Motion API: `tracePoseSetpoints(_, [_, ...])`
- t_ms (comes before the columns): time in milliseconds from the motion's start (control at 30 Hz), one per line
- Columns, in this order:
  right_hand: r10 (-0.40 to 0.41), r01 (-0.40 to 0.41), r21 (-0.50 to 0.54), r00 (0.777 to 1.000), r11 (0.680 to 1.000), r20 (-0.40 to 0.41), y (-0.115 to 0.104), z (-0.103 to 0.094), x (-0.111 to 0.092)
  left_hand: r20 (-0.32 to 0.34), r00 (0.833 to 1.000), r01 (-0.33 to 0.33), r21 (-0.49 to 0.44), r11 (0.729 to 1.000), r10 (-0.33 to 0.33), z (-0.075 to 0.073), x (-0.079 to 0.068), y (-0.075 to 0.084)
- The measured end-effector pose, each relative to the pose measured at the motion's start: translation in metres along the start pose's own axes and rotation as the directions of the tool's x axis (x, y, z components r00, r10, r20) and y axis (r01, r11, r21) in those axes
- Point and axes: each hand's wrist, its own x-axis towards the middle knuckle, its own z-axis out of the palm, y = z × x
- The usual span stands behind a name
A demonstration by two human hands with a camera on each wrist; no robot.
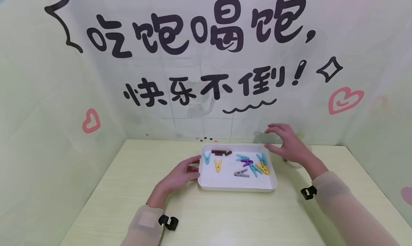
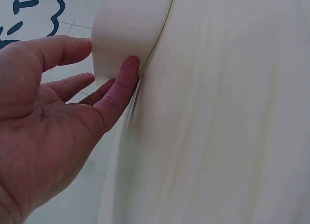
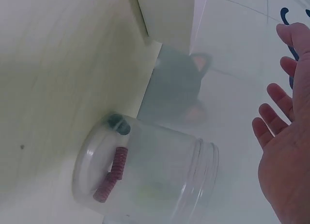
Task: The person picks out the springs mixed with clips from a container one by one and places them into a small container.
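A white shallow tray sits on the table, its left wall touched by my left hand, whose fingertips lie against the outside. In the left wrist view the fingers reach the tray wall. Inside are several clothespins: a yellow one, a grey one, a purple one and teal ones. Dark red ridged pieces lie at the tray's back. My right hand hovers at the back right corner, thumb and fingers spread, holding nothing.
A clear jar stands at the back right, partly hidden behind my right wrist in the head view. It contains red ridged pieces and a dark green piece. A printed cloth backdrop rises behind the table.
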Motion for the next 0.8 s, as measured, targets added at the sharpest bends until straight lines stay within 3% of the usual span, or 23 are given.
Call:
tracePoseSetpoints(400, [-0.025, 0.031, -0.025, 0.981, 0.999, 0.195, -0.017, 0.001, 0.029, -0.002, 1.0, 0.001, 0.025, 1.0, 0.0, 0.0, -0.001, 0.001])
tracePoseSetpoints(800, [-0.089, 0.137, -0.12, 0.935, 0.983, 0.343, -0.037, 0.019, 0.055, -0.015, 1.0, 0.004, 0.016, 1.0, -0.004, 0.001, -0.001, 0.0])
